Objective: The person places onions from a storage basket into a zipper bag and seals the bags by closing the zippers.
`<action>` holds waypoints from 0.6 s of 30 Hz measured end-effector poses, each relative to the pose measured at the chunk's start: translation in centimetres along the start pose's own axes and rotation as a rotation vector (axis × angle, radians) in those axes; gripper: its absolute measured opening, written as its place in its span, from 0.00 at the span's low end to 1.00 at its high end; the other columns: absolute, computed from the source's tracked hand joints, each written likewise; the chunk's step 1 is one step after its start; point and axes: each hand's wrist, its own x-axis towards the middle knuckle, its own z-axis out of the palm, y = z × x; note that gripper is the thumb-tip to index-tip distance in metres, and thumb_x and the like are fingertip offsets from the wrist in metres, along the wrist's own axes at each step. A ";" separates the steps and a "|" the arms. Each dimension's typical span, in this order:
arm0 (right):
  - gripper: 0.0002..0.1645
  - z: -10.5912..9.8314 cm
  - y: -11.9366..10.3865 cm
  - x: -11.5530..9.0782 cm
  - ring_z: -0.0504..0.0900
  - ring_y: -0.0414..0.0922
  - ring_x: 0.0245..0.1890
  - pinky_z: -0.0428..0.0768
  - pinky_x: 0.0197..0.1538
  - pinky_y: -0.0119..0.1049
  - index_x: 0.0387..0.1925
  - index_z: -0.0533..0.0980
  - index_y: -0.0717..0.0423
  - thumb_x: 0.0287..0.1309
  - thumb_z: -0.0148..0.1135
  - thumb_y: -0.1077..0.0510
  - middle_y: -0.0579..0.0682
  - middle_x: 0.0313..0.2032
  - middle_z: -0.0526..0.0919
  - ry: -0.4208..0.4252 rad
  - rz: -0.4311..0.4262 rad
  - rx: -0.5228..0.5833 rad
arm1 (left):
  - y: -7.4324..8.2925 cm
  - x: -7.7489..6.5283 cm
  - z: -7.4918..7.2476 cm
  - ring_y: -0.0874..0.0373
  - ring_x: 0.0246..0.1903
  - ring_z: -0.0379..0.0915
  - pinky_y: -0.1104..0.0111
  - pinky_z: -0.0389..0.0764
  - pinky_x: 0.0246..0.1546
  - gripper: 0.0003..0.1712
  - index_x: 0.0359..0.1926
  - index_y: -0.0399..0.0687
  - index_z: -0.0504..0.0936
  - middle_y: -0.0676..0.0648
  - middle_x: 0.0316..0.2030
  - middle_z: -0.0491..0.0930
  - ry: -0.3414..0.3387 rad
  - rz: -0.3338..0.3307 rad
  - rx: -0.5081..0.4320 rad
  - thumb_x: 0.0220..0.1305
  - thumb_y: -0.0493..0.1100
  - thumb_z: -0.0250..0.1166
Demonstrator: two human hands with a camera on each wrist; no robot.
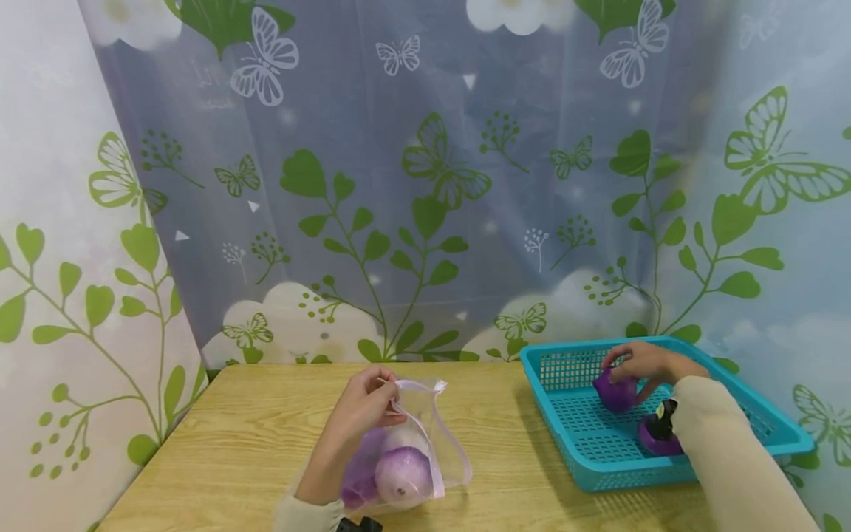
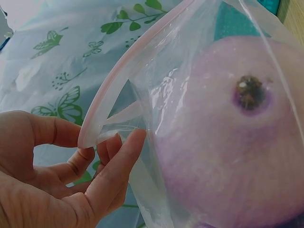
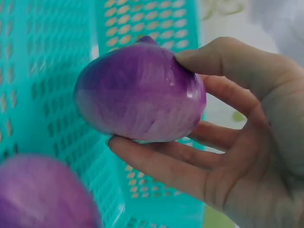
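Observation:
A purple onion (image 3: 140,92) is held between the thumb and fingers of my right hand (image 1: 648,363), over the blue-green basket (image 1: 578,473). Another onion (image 3: 45,194) lies in the basket, partly behind the wrist camera in the head view. On the left, my left hand (image 1: 364,403) pinches the pink-edged rim of a clear zip bag (image 1: 448,436). Inside that bag sit onions, one pale purple with its root end (image 2: 250,92) facing the left wrist camera. The bag's mouth gapes toward the right.
The wood-grain table (image 1: 253,414) carries the bag at the front middle and the basket at the right. A printed curtain (image 1: 372,244) with leaves and butterflies hangs behind the table and along both sides.

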 end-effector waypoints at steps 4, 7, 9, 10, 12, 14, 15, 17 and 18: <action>0.28 -0.1 -0.9 -0.1 0.83 0.56 0.52 0.93 0.40 0.53 0.64 0.71 0.70 0.68 0.63 0.58 0.79 0.63 0.70 0.005 -0.072 0.032 | 0.0 0.0 0.1 0.56 0.30 0.75 0.64 0.93 0.34 0.03 0.41 0.36 0.74 0.46 0.32 0.74 0.003 0.002 -0.003 0.70 0.31 0.54; 0.29 0.0 -1.8 0.0 0.83 0.57 0.52 0.93 0.40 0.51 0.64 0.71 0.70 0.67 0.64 0.58 0.80 0.64 0.67 0.022 -0.115 0.040 | -0.1 0.2 0.1 0.56 0.30 0.75 0.65 0.93 0.35 0.03 0.41 0.36 0.74 0.46 0.32 0.74 0.005 -0.004 -0.003 0.69 0.31 0.54; 0.29 0.2 -2.7 0.0 0.83 0.55 0.51 0.93 0.40 0.52 0.64 0.71 0.69 0.66 0.65 0.58 0.79 0.64 0.68 0.031 -0.141 0.033 | -0.1 0.2 0.1 0.56 0.30 0.75 0.64 0.93 0.35 0.04 0.42 0.36 0.74 0.46 0.32 0.74 0.004 -0.006 0.000 0.69 0.31 0.54; 0.29 0.4 -3.2 -0.1 0.84 0.54 0.49 0.93 0.40 0.52 0.64 0.71 0.69 0.66 0.65 0.58 0.78 0.64 0.69 0.035 -0.152 0.025 | -0.1 0.2 0.1 0.56 0.30 0.75 0.64 0.93 0.36 0.04 0.42 0.35 0.74 0.46 0.32 0.74 0.003 -0.006 0.000 0.69 0.31 0.54; 0.29 0.8 -4.3 -0.2 0.84 0.53 0.48 0.93 0.39 0.51 0.63 0.72 0.68 0.66 0.66 0.58 0.78 0.64 0.69 0.042 -0.190 -0.002 | 0.0 0.1 0.1 0.55 0.31 0.76 0.64 0.93 0.36 0.04 0.42 0.35 0.74 0.46 0.33 0.74 0.002 -0.005 0.002 0.69 0.31 0.54; 0.28 1.4 -5.5 -0.4 0.85 0.53 0.48 0.93 0.38 0.49 0.63 0.73 0.66 0.65 0.67 0.58 0.77 0.63 0.70 0.060 -0.233 -0.026 | 0.0 0.1 0.1 0.55 0.31 0.75 0.64 0.93 0.36 0.04 0.42 0.35 0.74 0.46 0.33 0.74 -0.002 -0.002 0.004 0.69 0.31 0.54; 0.27 1.8 -6.1 -0.5 0.85 0.54 0.48 0.93 0.37 0.48 0.62 0.73 0.65 0.65 0.67 0.58 0.77 0.63 0.71 0.072 -0.260 -0.035 | 0.0 0.1 0.1 0.55 0.31 0.75 0.64 0.93 0.36 0.04 0.42 0.35 0.74 0.46 0.33 0.74 -0.005 -0.002 0.005 0.69 0.31 0.54; 0.25 2.7 -7.4 -0.8 0.85 0.56 0.49 0.93 0.37 0.44 0.60 0.76 0.63 0.64 0.68 0.58 0.74 0.61 0.74 0.107 -0.334 -0.058 | 0.0 0.0 0.2 0.56 0.31 0.75 0.65 0.93 0.36 0.04 0.42 0.35 0.74 0.46 0.33 0.74 -0.011 -0.001 0.009 0.69 0.31 0.54; 0.24 3.3 -8.2 -0.9 0.86 0.57 0.50 0.92 0.37 0.43 0.60 0.77 0.62 0.64 0.69 0.58 0.72 0.60 0.76 0.131 -0.373 -0.072 | 0.0 0.0 0.2 0.56 0.31 0.75 0.65 0.93 0.36 0.04 0.42 0.35 0.74 0.46 0.33 0.74 -0.014 -0.001 0.009 0.69 0.32 0.53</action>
